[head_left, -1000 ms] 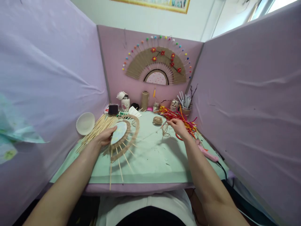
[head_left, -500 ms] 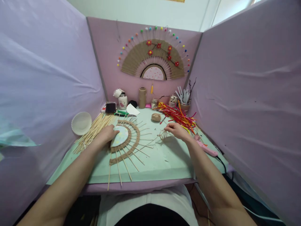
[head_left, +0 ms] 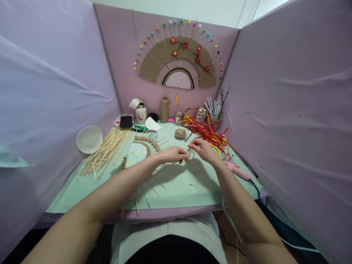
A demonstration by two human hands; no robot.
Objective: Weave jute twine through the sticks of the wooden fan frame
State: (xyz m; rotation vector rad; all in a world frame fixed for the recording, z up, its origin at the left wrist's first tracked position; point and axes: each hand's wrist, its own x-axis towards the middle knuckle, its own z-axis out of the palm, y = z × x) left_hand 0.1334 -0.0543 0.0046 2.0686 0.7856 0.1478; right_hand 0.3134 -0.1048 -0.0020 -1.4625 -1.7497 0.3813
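Both hands meet over the middle of the green table (head_left: 181,187). My left hand (head_left: 172,155) and my right hand (head_left: 202,149) each pinch a small tangle of jute twine (head_left: 189,154) held just above the mat. Left of them lies a half-made fan (head_left: 141,150): a pale disc ringed with woven twine, thin wooden sticks fanning out from it. My left forearm crosses over its lower sticks.
A heap of bamboo sticks (head_left: 107,152) and a white paper bowl (head_left: 89,139) lie at left. A twine ball (head_left: 180,133), red and yellow strips (head_left: 207,134) and a pink glue gun (head_left: 236,169) sit at right. Jars, a spool and a finished fan (head_left: 177,64) line the back.
My left hand has left the fan's disc and moved right to the twine tangle. My right hand has lifted the twine slightly. The camera has tilted down.
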